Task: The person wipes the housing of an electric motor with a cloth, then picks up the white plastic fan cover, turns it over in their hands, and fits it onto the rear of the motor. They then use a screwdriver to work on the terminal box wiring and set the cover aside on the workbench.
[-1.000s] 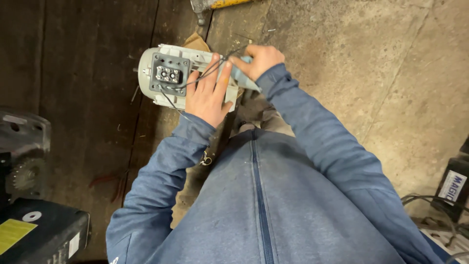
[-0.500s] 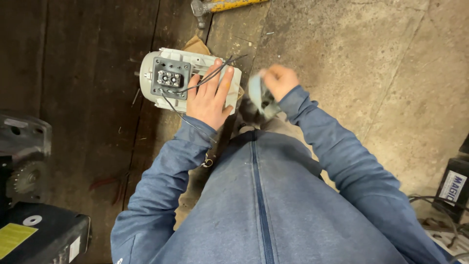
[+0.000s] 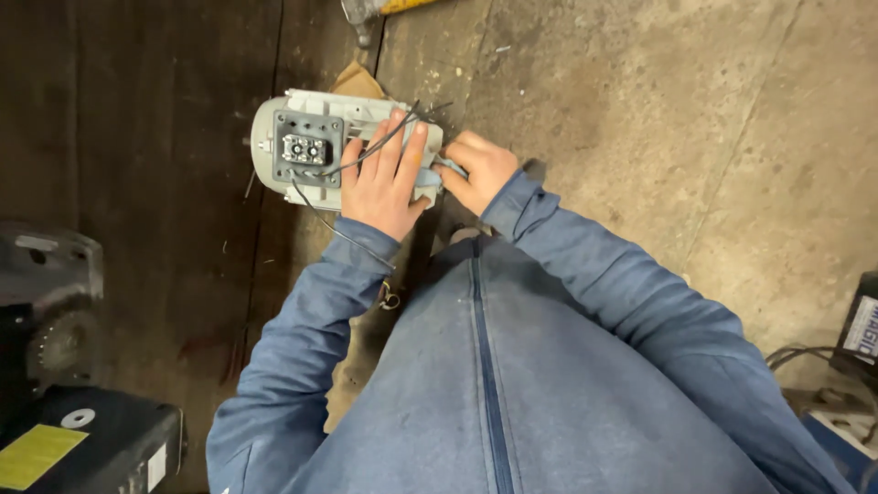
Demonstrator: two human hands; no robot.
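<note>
A pale grey electric motor (image 3: 311,146) lies on the floor with its open terminal box (image 3: 306,149) facing up. Thin black wires (image 3: 366,155) run from the box across its body. My left hand (image 3: 386,178) lies flat on the motor's right half, fingers spread over the wires. My right hand (image 3: 476,169) is closed on a light blue cloth (image 3: 437,174) pressed against the motor's right end, beside my left hand. Both arms wear blue sleeves.
A hammer head (image 3: 361,16) with a yellow handle lies at the top edge. Dark machine parts (image 3: 46,302) and a black case (image 3: 82,448) with a yellow label stand at left. A black box (image 3: 860,329) and cables sit at right. Cardboard (image 3: 357,80) lies under the motor.
My right hand swung out to the right away from the motor, then came back against its right end with the cloth. My left hand stayed on the motor.
</note>
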